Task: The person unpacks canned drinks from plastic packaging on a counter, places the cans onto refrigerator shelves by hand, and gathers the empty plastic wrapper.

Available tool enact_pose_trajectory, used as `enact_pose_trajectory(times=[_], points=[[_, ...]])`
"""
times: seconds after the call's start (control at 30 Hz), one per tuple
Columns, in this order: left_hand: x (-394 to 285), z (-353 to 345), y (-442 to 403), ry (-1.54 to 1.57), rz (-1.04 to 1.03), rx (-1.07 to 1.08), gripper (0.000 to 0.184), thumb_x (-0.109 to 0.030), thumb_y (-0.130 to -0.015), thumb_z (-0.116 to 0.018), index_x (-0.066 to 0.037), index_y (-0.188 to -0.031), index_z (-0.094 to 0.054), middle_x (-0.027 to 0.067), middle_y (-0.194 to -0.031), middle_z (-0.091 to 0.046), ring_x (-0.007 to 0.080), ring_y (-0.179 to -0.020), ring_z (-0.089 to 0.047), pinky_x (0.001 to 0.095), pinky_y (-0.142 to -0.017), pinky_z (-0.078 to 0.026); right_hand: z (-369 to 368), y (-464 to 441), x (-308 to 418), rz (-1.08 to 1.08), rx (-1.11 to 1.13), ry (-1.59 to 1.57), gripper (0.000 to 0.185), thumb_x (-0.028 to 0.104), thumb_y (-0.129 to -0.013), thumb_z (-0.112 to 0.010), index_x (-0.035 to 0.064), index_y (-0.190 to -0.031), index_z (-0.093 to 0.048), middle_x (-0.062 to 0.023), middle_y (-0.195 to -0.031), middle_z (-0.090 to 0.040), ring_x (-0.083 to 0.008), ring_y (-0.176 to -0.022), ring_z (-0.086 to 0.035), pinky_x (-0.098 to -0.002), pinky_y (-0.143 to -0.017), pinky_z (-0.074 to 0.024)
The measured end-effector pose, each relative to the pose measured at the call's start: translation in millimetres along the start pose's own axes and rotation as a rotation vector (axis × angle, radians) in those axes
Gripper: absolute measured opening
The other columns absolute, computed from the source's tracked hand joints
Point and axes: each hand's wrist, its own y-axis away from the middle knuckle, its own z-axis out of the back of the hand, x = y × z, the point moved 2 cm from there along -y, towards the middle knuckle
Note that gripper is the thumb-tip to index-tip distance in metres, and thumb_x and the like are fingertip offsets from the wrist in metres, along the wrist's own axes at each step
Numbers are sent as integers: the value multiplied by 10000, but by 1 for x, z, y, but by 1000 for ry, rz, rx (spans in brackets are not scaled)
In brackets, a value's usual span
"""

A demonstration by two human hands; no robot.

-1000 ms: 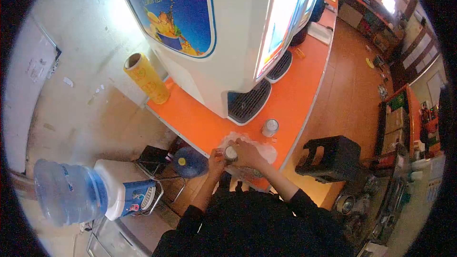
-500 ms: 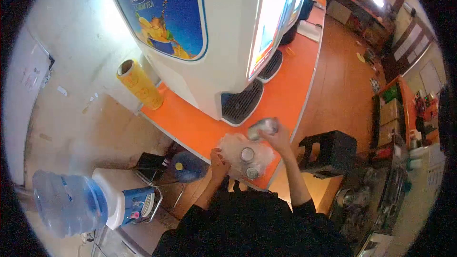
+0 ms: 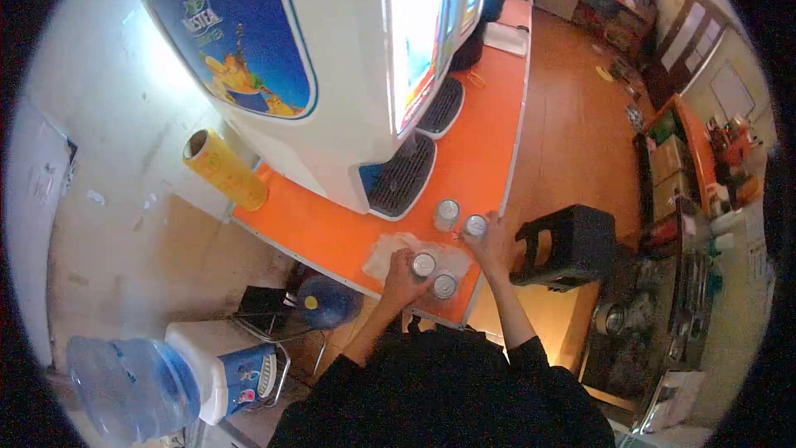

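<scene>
My left hand (image 3: pixel 405 282) is closed round the side of a silver drink can (image 3: pixel 424 264), standing on a crumpled sheet of clear plastic (image 3: pixel 383 255). Just in front of my body, a second can (image 3: pixel 444 285) stands close to it on the plastic. My right hand (image 3: pixel 492 247) grips another upright can (image 3: pixel 475 226) near the counter's right edge. Beside that one, a further can (image 3: pixel 446 214) stands on the orange counter (image 3: pixel 477 158), untouched by either hand. All the cans have their lids facing up.
A large drink dispenser (image 3: pixel 332 58) with black drip trays (image 3: pixel 404 178) stands beyond the cans. At the counter's left end is a yellow roll (image 3: pixel 225 170). A black crate (image 3: pixel 568 245) lies to the right; a water dispenser (image 3: pixel 220 369) stands lower left.
My right hand held a tilted, blurred can above the counter; now its can is upright, with another standing beside it. My left hand moved from the plastic's edge onto a can.
</scene>
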Motion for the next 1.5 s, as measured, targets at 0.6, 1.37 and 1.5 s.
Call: enact_pose_trajectory(times=[0.6, 1.37, 1.5], points=[[26, 10, -17, 311, 101, 191, 700, -298, -610, -842, -21, -1185, -555, 170, -1193, -583, 289, -1127, -562, 387, -907, -481, -34, 81, 20, 155, 557, -258, 398, 236, -874, -530, 43, -1215, -456, -227, -1248, -499, -410, -1134, -506, -513, -918, -435], [51, 13, -18, 522, 412, 608, 612, -210, -733, -796, -38, -1258, -532, 52, -1183, -583, 185, -1113, -529, 334, -970, -418, -34, 65, 5, 239, 438, -334, 445, 181, -803, -535, 81, -1237, -550, -152, -1082, -615, -323, -1029, -597, -419, -911, -468], [52, 2, -14, 440, 181, 525, 634, -219, -745, -788, -52, -1287, -505, 62, -1236, -531, 198, -1169, -480, 339, -993, -395, -11, 63, 28, 238, 507, -363, 457, 106, -799, -534, 119, -1256, -554, -146, -1026, -650, -325, -1018, -603, -415, -899, -477]])
